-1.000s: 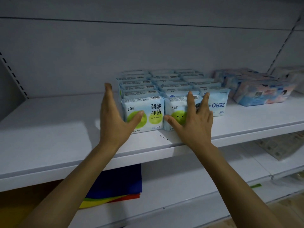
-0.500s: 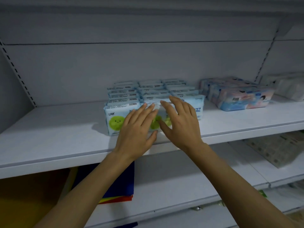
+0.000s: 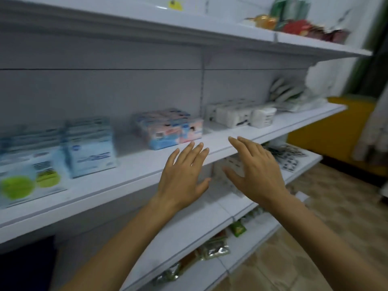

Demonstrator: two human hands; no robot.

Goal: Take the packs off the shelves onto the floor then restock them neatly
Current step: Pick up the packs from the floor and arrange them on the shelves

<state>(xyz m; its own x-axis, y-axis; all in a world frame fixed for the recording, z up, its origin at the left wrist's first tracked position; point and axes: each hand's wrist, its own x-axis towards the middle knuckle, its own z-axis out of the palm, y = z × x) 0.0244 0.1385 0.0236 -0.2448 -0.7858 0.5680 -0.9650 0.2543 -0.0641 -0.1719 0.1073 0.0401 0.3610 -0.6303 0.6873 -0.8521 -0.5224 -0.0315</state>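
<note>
Packs in glossy pink-and-blue film sit blocked together on the white shelf, just behind the left hand and right hand, both flat, fingers spread, holding nothing. Farther left on that shelf stand soft green-dotted packs; farther right, white wrapped bundles.

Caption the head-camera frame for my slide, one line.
Open left hand and right hand hover before the shelf near the pink-and-blue packs, holding nothing.
</note>
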